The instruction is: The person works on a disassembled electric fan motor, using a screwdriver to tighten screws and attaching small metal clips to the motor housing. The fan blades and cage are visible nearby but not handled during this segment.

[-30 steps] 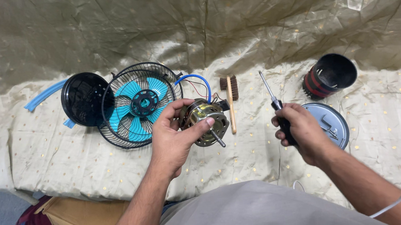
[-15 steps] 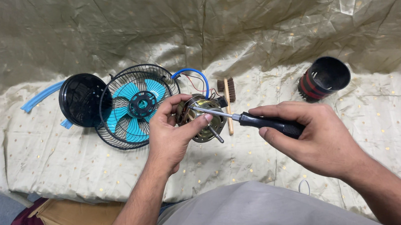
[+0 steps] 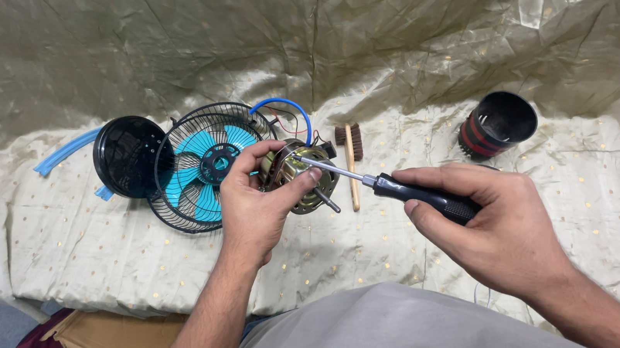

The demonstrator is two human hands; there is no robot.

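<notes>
Far to my left a blue plastic strip (image 3: 65, 151) lies on the pale gold cloth (image 3: 62, 249), and just beside it a round black cover (image 3: 124, 156) leans against the wire fan cage (image 3: 204, 166) with its blue blades (image 3: 197, 171) inside. Below, at the cloth's near edge, sits a cardboard box (image 3: 112, 346). My left hand (image 3: 255, 203) is up over the cloth just right of the cage, its fingers (image 3: 304, 186) curled closed around the fan motor (image 3: 302, 175), thumb on the near side, the shaft poking out toward me. Blue and red wires (image 3: 288, 114) loop up behind the motor. A small wooden brush (image 3: 349, 142) lies just past it on the cloth. My right hand (image 3: 494, 219) has its fingers wrapped tight round the black handle of a screwdriver (image 3: 405, 186), the metal tip resting on the motor's top. Farther right, well apart, a black and red cylinder (image 3: 495, 126) lies tipped on its side.
</notes>
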